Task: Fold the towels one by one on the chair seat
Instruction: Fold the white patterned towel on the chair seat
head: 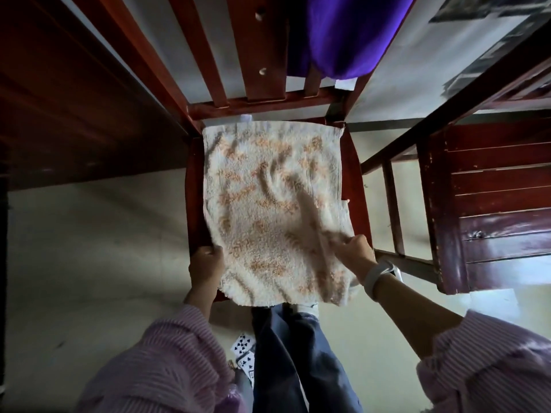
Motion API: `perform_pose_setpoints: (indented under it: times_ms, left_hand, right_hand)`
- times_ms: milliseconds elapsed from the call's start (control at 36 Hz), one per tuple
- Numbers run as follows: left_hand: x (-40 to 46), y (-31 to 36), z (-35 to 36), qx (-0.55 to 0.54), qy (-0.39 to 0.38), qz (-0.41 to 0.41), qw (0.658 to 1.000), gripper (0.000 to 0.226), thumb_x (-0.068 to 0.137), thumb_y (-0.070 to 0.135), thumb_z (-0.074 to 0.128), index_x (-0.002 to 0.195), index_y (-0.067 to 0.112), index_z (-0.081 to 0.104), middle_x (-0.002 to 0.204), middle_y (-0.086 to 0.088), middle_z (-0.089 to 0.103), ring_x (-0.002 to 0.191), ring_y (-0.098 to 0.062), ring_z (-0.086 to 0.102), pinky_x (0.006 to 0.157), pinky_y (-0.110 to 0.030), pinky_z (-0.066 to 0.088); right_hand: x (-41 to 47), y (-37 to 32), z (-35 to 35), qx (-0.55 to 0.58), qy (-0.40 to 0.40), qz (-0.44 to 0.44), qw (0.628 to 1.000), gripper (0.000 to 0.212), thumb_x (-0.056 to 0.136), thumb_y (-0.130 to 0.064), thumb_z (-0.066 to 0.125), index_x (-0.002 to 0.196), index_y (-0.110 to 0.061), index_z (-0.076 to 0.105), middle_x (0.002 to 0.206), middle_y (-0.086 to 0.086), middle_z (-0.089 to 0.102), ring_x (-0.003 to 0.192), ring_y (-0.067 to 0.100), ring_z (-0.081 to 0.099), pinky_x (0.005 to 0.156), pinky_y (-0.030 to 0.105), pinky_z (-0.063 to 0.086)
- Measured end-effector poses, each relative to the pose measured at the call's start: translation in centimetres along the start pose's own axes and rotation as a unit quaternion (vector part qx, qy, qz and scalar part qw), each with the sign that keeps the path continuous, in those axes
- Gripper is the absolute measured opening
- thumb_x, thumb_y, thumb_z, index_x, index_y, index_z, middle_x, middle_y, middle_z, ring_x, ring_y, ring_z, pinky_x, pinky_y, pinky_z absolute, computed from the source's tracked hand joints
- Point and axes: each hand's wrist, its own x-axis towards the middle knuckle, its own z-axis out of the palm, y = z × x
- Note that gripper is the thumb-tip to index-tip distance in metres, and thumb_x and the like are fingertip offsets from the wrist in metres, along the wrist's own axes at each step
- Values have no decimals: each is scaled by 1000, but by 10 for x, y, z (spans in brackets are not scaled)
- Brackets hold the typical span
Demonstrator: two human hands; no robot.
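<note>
A white towel with orange flecks lies spread flat over the red wooden chair seat, its near edge hanging past the seat front. My left hand grips the towel's near left edge, fingers curled over it. My right hand pinches the near right edge, where the cloth is bunched and slightly lifted. A purple towel hangs over the chair back.
A dark wooden table stands to the left. Another red wooden piece of furniture stands to the right. Playing cards lie on the pale floor by my legs.
</note>
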Motion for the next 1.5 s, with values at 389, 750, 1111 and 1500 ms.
perform_pose_setpoints:
  times_ms: [389, 750, 1111, 1500]
  left_hand:
    - [-34, 8, -57, -124, 6, 144, 982, 13, 88, 13, 58, 92, 6, 48, 76, 3, 54, 69, -10, 50, 59, -20, 38]
    - [-90, 49, -136, -115, 11, 274, 955, 3, 87, 12, 60, 88, 10, 61, 84, -1, 60, 79, -18, 55, 65, -17, 43]
    - [-137, 81, -180, 263, -41, 369, 890, 22, 85, 8, 59, 104, 13, 70, 102, 4, 43, 89, -12, 46, 94, -36, 42]
    - [-151, 153, -216, -75, 216, 421, 878, 24, 88, 5, 54, 111, 2, 62, 109, -17, 60, 108, -29, 50, 85, -28, 41]
  right_hand:
    - [-53, -12, -34, 108, 59, -95, 988, 15, 92, -17, 41, 102, -9, 48, 85, 5, 54, 69, 21, 53, 45, 30, 44]
    - [-125, -35, -123, 146, 158, -246, 945, 22, 87, 7, 42, 95, 5, 63, 89, 11, 61, 81, 20, 53, 59, 0, 38]
    - [-168, -29, -174, -262, 5, -292, 920, 32, 86, -7, 53, 118, -5, 55, 110, 9, 46, 112, 24, 42, 100, 27, 37]
    - [-204, -120, -205, -12, 323, -394, 861, 18, 84, -10, 59, 100, -6, 67, 122, 13, 49, 90, 30, 59, 69, 32, 45]
